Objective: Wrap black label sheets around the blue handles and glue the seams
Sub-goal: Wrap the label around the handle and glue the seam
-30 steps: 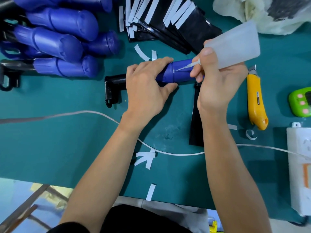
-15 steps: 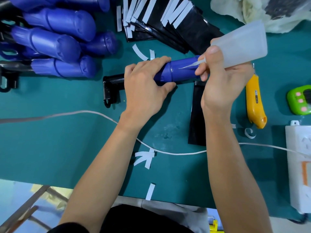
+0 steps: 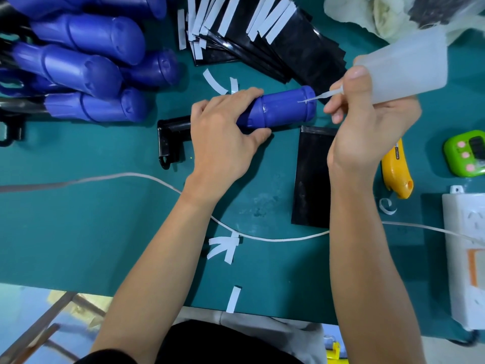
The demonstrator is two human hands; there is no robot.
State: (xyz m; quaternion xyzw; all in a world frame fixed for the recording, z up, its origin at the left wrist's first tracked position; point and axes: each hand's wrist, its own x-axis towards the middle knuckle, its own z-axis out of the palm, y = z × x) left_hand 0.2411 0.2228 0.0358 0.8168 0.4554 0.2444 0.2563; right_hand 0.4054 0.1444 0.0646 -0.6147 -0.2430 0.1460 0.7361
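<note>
Pile: bare blue handles (image 3: 86,72) lie heaped at the far left of the tabletop (image 3: 91,219); I see none wrapped.
Left hand: my left hand (image 3: 223,137) grips the handle (image 3: 283,109) I am working on, fingers (image 3: 244,94) curled over it and thumb beneath, pinning it on its side.
Handle: it lies near the middle, with no sheet on it yet.
Stack: black sheets (image 3: 288,40) with white strips are fanned out behind it.
Sheet: one sheet (image 3: 312,177) lies flat just in front of the handle's end, partly under my right wrist.
Right hand: my right hand (image 3: 367,122) is closed round the glue bottle (image 3: 404,61), whose nozzle (image 3: 320,95) seems to touch the handle.
Progress: early, I judge. Glue is going on; wrapping, the seam and the whole pile remain.
</note>
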